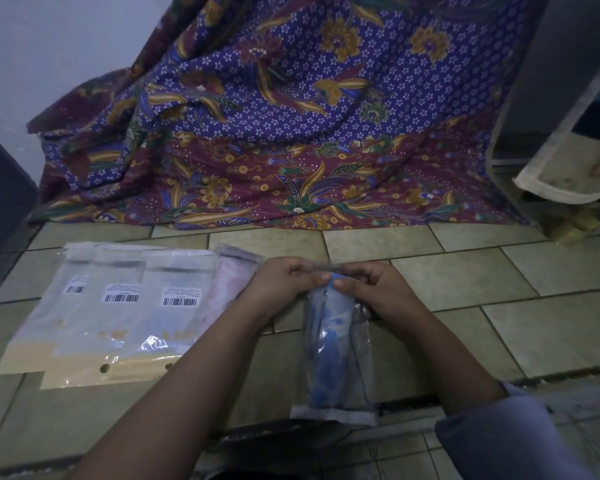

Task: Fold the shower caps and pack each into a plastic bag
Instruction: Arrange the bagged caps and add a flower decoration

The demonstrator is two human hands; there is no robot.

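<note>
**Blue cap bagged, both hands at the bag's mouth**

Just right of the row of barcoded bags (118,306) on the tiled floor (499,289), the left hand (284,282) and right hand (371,289) each pinch the top edge of a clear plastic bag (362,348), fingers curled. A folded blue shower cap (329,341) sits inside it. At the row's right end, partly behind the left hand, lies a pink-filled bag (226,282). Beyond the row, a batik cloth (291,133) drapes to the floor.

place: a home, as it seems | floor (465,282): beige tiles are laid | back: a batik cloth (291,116) is draped by a white wall (49,46) | right: a towel (568,161) is hung
</note>
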